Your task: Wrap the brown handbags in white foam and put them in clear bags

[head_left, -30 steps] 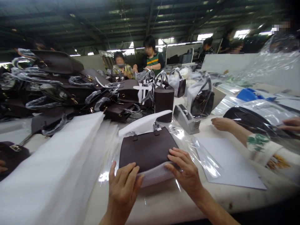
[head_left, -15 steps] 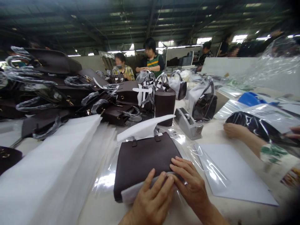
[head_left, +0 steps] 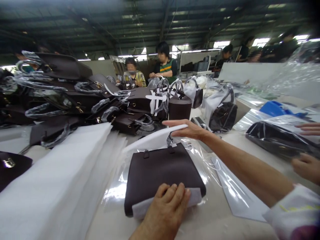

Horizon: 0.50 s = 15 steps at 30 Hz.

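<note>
A dark brown handbag [head_left: 160,170] lies flat on a clear plastic bag [head_left: 117,186] in front of me. A white foam sheet [head_left: 195,196] shows under its near edge. My left hand [head_left: 166,208] lies flat on that near edge, fingers stretched out and pressing down. My right hand [head_left: 186,129] is stretched out past the bag's handles, fingers extended, resting on the white foam wrap [head_left: 150,141] round the handles. It hides most of a grey tape dispenser [head_left: 200,121] behind it.
A stack of white foam sheets [head_left: 57,180] lies on my left. Behind it is a heap of brown handbags with wrapped handles [head_left: 75,100]. A white card [head_left: 245,203] lies at right. A co-worker's hands [head_left: 306,163] handle a bagged black handbag [head_left: 272,136]. Other people sit across the table.
My right hand left the bag's near edge and reached forward to the foam-wrapped handles. My left hand slid right along the near edge and now presses there alone.
</note>
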### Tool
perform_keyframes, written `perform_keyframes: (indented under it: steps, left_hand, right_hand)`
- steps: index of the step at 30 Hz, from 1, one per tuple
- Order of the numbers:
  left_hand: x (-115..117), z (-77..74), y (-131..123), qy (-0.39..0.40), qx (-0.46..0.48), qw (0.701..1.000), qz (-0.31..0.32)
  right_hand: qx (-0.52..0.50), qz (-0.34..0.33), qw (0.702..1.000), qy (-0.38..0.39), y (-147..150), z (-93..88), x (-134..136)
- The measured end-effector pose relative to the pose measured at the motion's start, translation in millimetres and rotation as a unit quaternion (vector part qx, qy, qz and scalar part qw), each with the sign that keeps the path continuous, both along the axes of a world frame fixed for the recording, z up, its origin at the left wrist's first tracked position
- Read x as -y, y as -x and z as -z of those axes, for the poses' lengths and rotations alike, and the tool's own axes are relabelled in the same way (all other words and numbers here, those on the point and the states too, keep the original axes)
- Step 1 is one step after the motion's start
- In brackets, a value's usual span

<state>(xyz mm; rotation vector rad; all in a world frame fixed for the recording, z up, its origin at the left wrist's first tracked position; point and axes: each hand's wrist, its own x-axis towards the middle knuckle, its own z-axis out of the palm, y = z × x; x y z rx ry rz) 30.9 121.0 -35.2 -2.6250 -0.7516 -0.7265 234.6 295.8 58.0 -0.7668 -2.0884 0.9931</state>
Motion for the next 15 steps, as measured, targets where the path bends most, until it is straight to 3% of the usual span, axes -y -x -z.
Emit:
perform_keyframes:
  steps: [3,6,9,15]
  left_hand:
    - [-2,6.5,1,-0.006,-0.002,1.000,-0.011]
    - [0,11.7,1,-0.004,-0.014,0.999,-0.030]
    - [2,12.3,-1,0.029,0.009,0.999,-0.039]
    - [4,11.4,-4,0.109,0.045,0.993,-0.022]
  right_hand:
    - [0.046,-0.082,0.994,0.061,14,-18.4,19]
    - [0.085,-0.162,0.983,0.031,9,-20.8,56]
    - [0.099,-0.202,0.974,-0.027,-6,-10.0,87]
    - [0.121,-0.169,0.971,-0.116,-23,20.5,118]
